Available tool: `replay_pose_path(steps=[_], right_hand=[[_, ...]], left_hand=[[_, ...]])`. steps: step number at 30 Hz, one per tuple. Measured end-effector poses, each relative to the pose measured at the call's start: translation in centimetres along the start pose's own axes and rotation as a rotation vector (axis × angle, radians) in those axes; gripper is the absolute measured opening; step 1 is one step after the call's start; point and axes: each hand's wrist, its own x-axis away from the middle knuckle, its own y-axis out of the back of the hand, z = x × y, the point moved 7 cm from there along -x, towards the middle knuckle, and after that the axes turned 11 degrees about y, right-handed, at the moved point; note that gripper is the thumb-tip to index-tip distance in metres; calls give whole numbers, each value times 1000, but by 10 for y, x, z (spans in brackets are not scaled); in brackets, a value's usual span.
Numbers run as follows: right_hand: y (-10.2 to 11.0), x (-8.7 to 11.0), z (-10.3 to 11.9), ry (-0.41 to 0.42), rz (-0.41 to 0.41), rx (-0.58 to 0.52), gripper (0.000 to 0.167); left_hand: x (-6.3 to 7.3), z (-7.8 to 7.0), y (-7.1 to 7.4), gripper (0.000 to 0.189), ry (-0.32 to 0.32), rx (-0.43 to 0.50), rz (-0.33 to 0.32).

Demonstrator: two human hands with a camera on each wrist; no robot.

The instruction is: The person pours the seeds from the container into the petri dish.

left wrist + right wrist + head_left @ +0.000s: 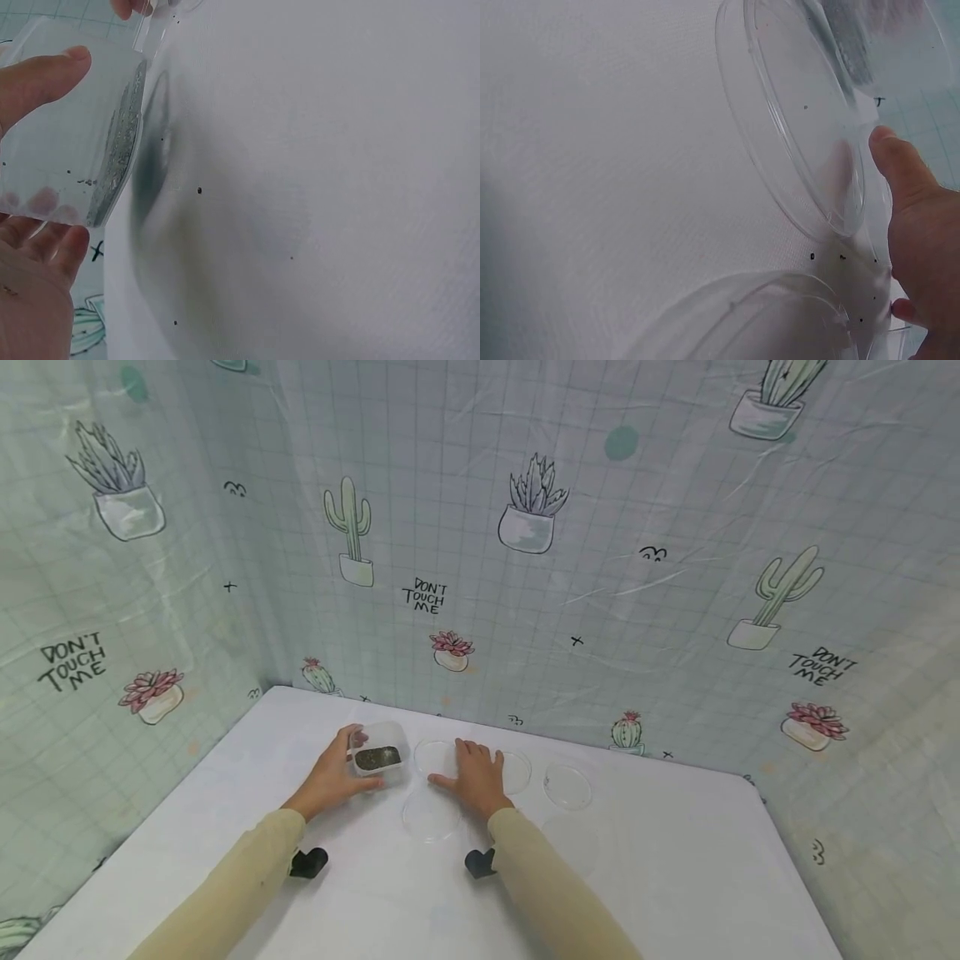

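My left hand grips a clear plastic container near the back left of the table, with the thumb on its near side. Dark, coarse grains lie along the bottom of the container, which is tilted. A few grains cling to its wall. My right hand is among several clear round shallow dishes, fingers spread and thumb pointing toward the container. Just left of it are a back dish and a front dish. In the right wrist view the thumb is beside one dish.
To the right of my right hand lie two further clear dishes, one close and one farther off. Scattered dark specks dot the white table. A cactus-print curtain hangs along the back and sides.
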Motion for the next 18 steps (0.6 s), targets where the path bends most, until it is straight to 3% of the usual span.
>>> replay_pose_path(steps=[7, 18], right_hand=[[-1, 0, 2, 1, 7, -5, 89], [3, 3, 2, -7, -22, -40, 89]], left_hand=[[-4, -2, -1, 103, -1, 3, -16], [-9, -17, 0, 102, -49, -29, -60]])
